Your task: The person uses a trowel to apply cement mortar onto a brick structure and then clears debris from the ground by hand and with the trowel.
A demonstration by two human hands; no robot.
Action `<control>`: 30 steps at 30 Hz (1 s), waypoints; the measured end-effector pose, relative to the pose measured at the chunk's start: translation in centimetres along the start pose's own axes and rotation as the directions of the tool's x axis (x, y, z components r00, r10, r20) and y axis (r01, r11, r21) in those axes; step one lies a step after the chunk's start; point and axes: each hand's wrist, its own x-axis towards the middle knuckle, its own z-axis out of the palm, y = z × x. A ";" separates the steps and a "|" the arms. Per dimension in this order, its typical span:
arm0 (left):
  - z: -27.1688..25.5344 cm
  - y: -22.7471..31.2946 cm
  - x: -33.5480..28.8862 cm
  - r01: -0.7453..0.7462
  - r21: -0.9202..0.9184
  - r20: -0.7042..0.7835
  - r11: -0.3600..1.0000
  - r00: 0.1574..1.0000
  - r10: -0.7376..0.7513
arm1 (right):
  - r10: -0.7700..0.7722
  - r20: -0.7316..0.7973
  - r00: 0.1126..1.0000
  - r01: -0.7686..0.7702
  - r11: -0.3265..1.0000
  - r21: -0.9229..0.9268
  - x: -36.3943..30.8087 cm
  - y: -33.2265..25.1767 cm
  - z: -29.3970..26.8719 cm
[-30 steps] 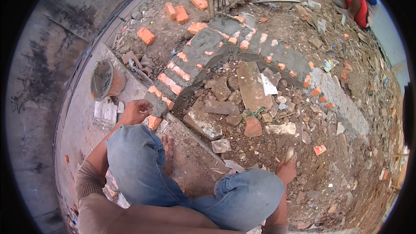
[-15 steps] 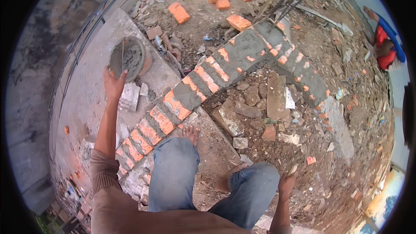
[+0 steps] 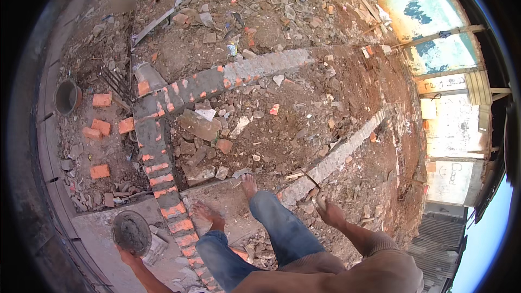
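At the lower left, a round bucket (image 3: 114, 229) of wet grey mortar (image 3: 133, 233) stands on the concrete slab. My left hand (image 3: 128, 255) is closed on its near rim; some fingers are hidden. Out to the right of my knees, my right hand (image 3: 330, 212) grips the pale handle of a trowel (image 3: 311, 180). The trowel's thin dark blade points forward and left, seen nearly edge-on. Between the bucket and my feet runs a low brick wall (image 3: 158, 172), its orange bricks partly covered with grey mortar. At its far end it corners to the right.
Several loose orange bricks (image 3: 100, 171) lie left of the wall, near another bucket (image 3: 67, 97). Bent steel bars (image 3: 115, 83) stick up by the corner. Rubble (image 3: 201, 144) fills the ground inside it. A concrete strip (image 3: 347, 153) crosses on the right, and painted panels (image 3: 442, 49) stand beyond.
The view has swung to the right, so the wall and bucket appear farther left. My right hand has come forward from beside my knee with the trowel. The left hand stays at the bucket.
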 end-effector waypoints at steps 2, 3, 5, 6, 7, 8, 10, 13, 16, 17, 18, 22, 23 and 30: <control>2.7 3.5 -6.5 0.052 0.003 0.128 0.999 0.990 -0.052 | 0.138 -0.098 0.985 -0.120 0.978 0.169 -4.5 2.9 -0.2; 3.9 4.9 -10.1 0.096 0.022 0.187 0.995 0.977 -0.098 | 0.188 -0.044 0.981 -0.179 0.972 0.151 -5.9 4.4 -0.3; 5.2 6.8 -15.3 0.140 0.121 0.295 0.983 0.940 -0.171 | 0.320 0.037 0.947 -0.322 0.934 0.152 -8.1 8.0 1.7; 6.2 7.5 -16.5 0.111 0.187 0.293 0.976 0.942 -0.163 | 0.331 0.043 0.943 -0.332 0.920 0.208 -9.1 8.8 1.8; 7.0 9.9 -18.3 0.040 0.238 0.292 0.970 0.950 -0.111 | 0.345 0.113 0.932 -0.363 0.888 0.281 -8.7 8.2 2.2; 8.2 8.8 -18.9 0.050 0.315 0.293 0.948 0.945 -0.147 | 0.421 0.184 0.888 -0.459 0.837 0.299 -10.8 9.1 1.7; 12.1 8.0 -21.1 0.047 0.420 0.280 0.906 0.943 -0.179 | 0.476 0.284 0.832 -0.552 0.754 0.355 -12.7 12.9 4.6; 18.8 5.8 -23.9 0.060 0.489 0.268 0.870 0.939 -0.216 | 0.477 0.381 0.792 -0.608 0.672 0.422 -14.5 17.4 11.3; 27.2 4.6 -27.4 0.027 0.447 0.321 0.894 0.928 -0.188 | 0.473 0.435 0.767 -0.642 0.586 0.495 -13.6 18.2 10.7; 29.7 3.9 -29.6 0.007 0.454 0.359 0.891 0.914 -0.191 | 0.475 0.438 0.763 -0.646 0.558 0.520 -13.4 19.0 9.9; 32.5 2.4 -32.3 -0.007 0.469 0.395 0.883 0.896 -0.204 | 0.483 0.438 0.758 -0.652 0.531 0.542 -13.0 20.1 9.6; 42.3 -2.6 -47.2 -0.131 0.429 0.515 0.894 0.848 -0.123 | 0.606 0.381 0.699 -0.687 0.419 0.594 -9.7 24.8 2.5; 44.8 -3.3 -48.8 -0.162 0.395 0.541 0.904 0.836 -0.087 | 0.631 0.321 0.707 -0.644 0.386 0.660 -8.1 26.3 1.4; 61.5 -11.8 -63.4 -0.180 0.520 0.605 0.835 0.768 -0.211 | 0.729 0.088 0.679 -0.483 0.354 0.801 3.1 38.9 -5.3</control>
